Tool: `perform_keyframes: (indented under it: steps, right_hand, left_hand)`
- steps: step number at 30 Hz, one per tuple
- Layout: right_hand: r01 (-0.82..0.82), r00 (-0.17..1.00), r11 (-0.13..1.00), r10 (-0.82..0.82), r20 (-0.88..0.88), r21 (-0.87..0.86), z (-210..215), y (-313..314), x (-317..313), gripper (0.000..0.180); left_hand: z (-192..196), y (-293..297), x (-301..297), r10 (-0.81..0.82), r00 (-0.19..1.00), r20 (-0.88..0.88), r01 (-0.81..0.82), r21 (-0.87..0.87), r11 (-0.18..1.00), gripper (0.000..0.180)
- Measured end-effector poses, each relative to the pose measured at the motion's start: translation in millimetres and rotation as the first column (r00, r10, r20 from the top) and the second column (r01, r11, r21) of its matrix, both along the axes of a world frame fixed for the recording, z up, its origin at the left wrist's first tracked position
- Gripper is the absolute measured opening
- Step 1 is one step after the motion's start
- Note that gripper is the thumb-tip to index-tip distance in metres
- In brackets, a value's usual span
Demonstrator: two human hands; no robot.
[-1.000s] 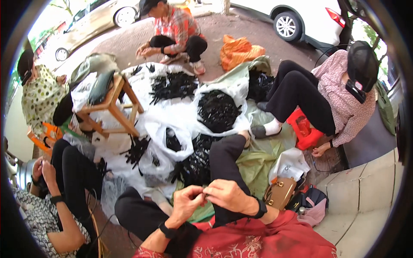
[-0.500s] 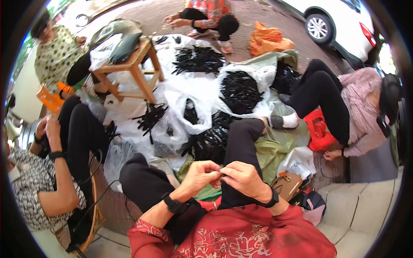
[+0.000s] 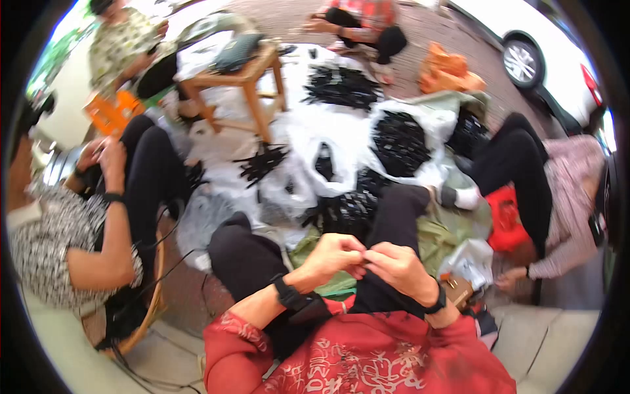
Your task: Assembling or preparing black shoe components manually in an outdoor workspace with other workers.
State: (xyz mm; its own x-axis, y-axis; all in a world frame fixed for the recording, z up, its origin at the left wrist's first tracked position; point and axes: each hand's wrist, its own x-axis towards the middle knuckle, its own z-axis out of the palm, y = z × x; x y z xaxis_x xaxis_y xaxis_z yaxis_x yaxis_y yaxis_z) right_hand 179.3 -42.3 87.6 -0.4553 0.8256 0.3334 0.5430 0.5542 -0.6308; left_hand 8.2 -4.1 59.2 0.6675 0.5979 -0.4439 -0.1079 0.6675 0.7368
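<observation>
My left hand point(image 3: 333, 260) and my right hand point(image 3: 399, 268) meet above my lap, thumbs and fingertips pinched together. Whatever lies between them is too small and blurred to name. Just beyond my knees, a heap of glossy black strips point(image 3: 348, 211) lies on plastic sheeting. Farther off, more black strips point(image 3: 401, 144) fill an open white plastic bag point(image 3: 378, 172), and another pile of black strips point(image 3: 341, 87) rests on the white sheet. A smaller loose bunch of black strips point(image 3: 261, 164) lies to the left.
A wooden stool point(image 3: 246, 77) carries a dark bag point(image 3: 238, 52). People sit at left point(image 3: 62, 223), far left point(image 3: 125, 49) and right point(image 3: 571, 190); another person point(image 3: 367, 29) squats at the back. An orange bag point(image 3: 449, 69), a red bag point(image 3: 505, 220) and a white car point(image 3: 545, 39) stand around.
The whole view has swung, so the surroundings sit farther right in the picture. Both my hands stay pinched together; the dark bit seen between the fingertips before is no longer distinct.
</observation>
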Motion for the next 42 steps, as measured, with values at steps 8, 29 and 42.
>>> perform_keyframes:
  steps: [8,29,42]
  right_hand:
    - [-0.140,0.989,0.977,0.129,0.074,0.160,-16,6,-9,0.009]
    - [0.046,0.986,0.998,-0.037,-0.165,0.051,-40,-9,23,0.024]
    - [-0.200,0.729,0.666,-0.389,-0.564,-0.719,-32,-32,13,0.018]
  left_hand:
    - [-1,-3,-12,0.039,0.975,-0.219,-0.020,0.091,0.996,0.007]
    - [-11,-8,2,0.040,0.997,-0.060,-0.037,0.044,0.998,0.004]
    - [0,-21,1,-0.069,0.988,-0.140,0.101,0.238,0.966,0.001]
